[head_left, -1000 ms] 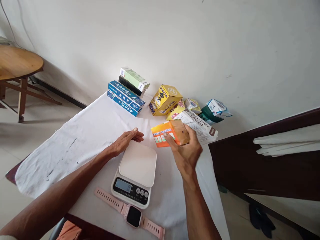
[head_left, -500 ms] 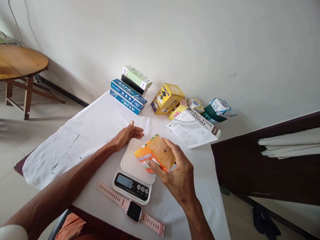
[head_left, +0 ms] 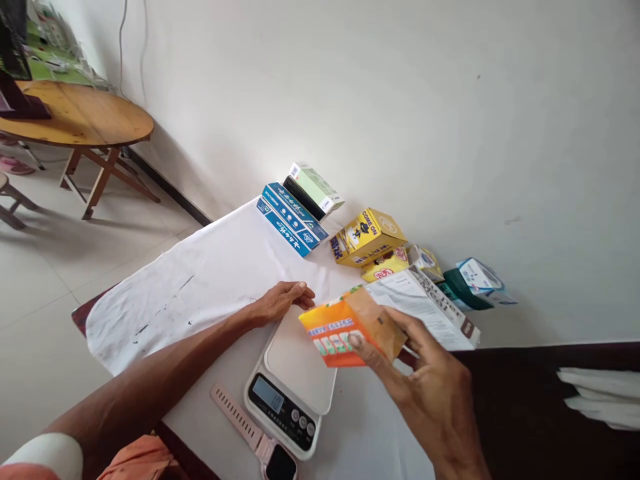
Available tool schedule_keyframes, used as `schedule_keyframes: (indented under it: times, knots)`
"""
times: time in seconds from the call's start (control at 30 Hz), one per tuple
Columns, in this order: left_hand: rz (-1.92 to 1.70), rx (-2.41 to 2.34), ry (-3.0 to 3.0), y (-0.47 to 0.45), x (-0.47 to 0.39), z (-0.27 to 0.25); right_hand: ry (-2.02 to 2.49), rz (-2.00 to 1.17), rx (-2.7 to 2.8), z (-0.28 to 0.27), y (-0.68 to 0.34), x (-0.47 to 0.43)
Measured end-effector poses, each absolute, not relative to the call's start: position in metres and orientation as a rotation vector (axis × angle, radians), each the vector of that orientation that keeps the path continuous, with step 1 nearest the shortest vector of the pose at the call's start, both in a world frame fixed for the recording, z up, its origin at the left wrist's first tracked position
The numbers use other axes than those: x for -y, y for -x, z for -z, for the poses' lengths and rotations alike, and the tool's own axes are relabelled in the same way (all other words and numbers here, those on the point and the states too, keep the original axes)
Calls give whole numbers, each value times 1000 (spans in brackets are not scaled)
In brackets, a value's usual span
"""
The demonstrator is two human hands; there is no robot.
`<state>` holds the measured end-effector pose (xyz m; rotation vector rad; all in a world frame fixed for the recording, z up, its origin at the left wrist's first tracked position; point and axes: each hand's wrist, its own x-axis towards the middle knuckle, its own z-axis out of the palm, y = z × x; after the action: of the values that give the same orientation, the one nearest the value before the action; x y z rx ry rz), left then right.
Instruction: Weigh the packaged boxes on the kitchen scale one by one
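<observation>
My right hand (head_left: pixel 425 373) grips an orange and yellow carton (head_left: pixel 340 333), thumb on its printed side and fingers around the far side. It holds the carton tilted above the right part of the white plate of a digital kitchen scale (head_left: pixel 290 373). Dark figures show on the scale's display, too small to read surely. At the scale's far left corner lies my left hand (head_left: pixel 285 300), its fingers extended and loosely together, with nothing in them. A pink-strapped smartwatch (head_left: pixel 280 461) rests by the scale's near side, partly cut off by the frame.
Blue boxes (head_left: pixel 293 217) and a pale green box (head_left: pixel 317 187) stand at the table's back edge. Right of them are a yellow box (head_left: pixel 367 237), smaller yellow packs, a white Super Meal box (head_left: pixel 425 307) and a blue-white pack (head_left: pixel 480 277). A round wooden table (head_left: pixel 100 117) stands left.
The view has shifted, so the table sits lower and further right. My right hand has lifted the orange carton and moved it rightward over the scale. My left hand stays near the scale's far corner.
</observation>
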<state>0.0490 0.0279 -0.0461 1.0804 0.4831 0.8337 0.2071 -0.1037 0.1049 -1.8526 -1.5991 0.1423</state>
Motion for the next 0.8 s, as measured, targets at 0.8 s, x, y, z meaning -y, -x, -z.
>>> schedule_keyframes:
  times: [0.8]
  knots:
    - [-804,-571,-1522,-53,-33,49,1613,-136,1972,-39,-90,-154]
